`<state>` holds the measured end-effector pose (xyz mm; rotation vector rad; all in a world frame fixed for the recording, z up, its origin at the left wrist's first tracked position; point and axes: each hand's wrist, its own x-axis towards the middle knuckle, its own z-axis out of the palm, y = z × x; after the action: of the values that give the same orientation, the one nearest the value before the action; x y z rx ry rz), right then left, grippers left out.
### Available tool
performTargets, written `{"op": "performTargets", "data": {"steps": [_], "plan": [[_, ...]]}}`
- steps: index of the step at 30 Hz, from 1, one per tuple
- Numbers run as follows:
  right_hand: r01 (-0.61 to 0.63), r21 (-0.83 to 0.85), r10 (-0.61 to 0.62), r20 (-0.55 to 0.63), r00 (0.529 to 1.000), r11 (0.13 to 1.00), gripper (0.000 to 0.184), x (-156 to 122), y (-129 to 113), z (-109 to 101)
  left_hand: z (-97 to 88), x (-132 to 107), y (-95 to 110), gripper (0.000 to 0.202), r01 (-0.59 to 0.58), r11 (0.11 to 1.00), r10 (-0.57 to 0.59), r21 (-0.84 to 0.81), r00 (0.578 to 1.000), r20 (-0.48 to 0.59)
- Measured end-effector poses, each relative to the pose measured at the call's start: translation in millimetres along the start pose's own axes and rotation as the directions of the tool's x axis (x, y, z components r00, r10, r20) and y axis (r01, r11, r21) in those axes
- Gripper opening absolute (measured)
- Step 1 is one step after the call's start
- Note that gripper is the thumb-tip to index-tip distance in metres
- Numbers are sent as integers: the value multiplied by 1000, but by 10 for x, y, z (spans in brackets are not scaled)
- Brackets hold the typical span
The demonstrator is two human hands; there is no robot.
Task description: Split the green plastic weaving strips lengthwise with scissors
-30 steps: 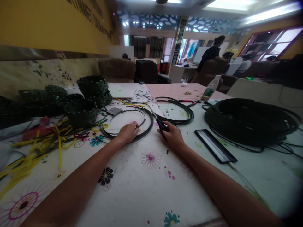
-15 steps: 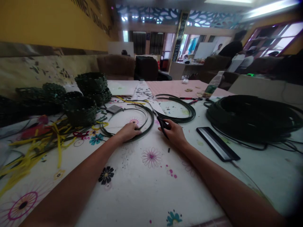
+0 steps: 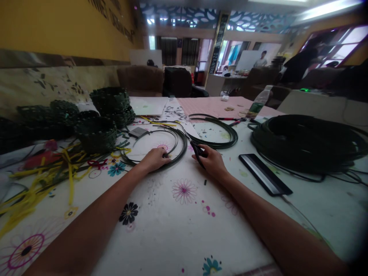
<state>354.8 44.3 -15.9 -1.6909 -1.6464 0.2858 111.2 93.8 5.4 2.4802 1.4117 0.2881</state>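
My left hand (image 3: 156,158) is closed on the near side of a loose coil of dark green strips (image 3: 181,147), which lies on the flowered tablecloth (image 3: 161,230). In my right hand (image 3: 211,159) is a pair of scissors (image 3: 196,148) with dark handles, its blades pointing away and to the left, beside the coil's right edge. Whether the blades are parted is hard to make out. Just behind my right hand rests a second coil of green strips (image 3: 230,140), touched by neither hand.
Dark green woven baskets (image 3: 110,105) and yellow strips (image 3: 70,184) crowd the left. On the right are a black tablet-like device (image 3: 265,174) with a cable, a big dark coil (image 3: 307,149) and a plastic bottle (image 3: 259,101). A grey block (image 3: 139,132) sits behind the near coil.
Both hands keep nearly the same place and grip, the left one shifting very slightly. In the background, people at the right have moved.
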Motion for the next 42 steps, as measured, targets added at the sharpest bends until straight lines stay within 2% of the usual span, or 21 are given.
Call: {"op": "performTargets", "data": {"steps": [3,9,15,19,22,42], "plan": [[2,6,-2,5,1000,1000,50,-1,-4,-4,-1,3,0,21,-12,1000,12,11,1000,16],[7,-1,-7,0,1000,1000,51,-3,17,7,22,-27,27,21,-44,986,50,163,998,-35],[1,-2,-1,7,1000,1000,51,-1,16,2,-71,-58,39,25,-12,997,14,79,1000,-22],[12,-5,-12,2,1000,1000,50,0,0,-6,-82,-48,42,34,-37,999,35,20,996,82],[4,-4,-4,6,1000,1000,50,-1,-7,-7,-69,-38,36,30,-59,997,65,-49,989,131],[23,-14,-23,13,1000,1000,49,-12,-5,-14,-117,-31,9,27,-80,995,77,53,995,58]]}}
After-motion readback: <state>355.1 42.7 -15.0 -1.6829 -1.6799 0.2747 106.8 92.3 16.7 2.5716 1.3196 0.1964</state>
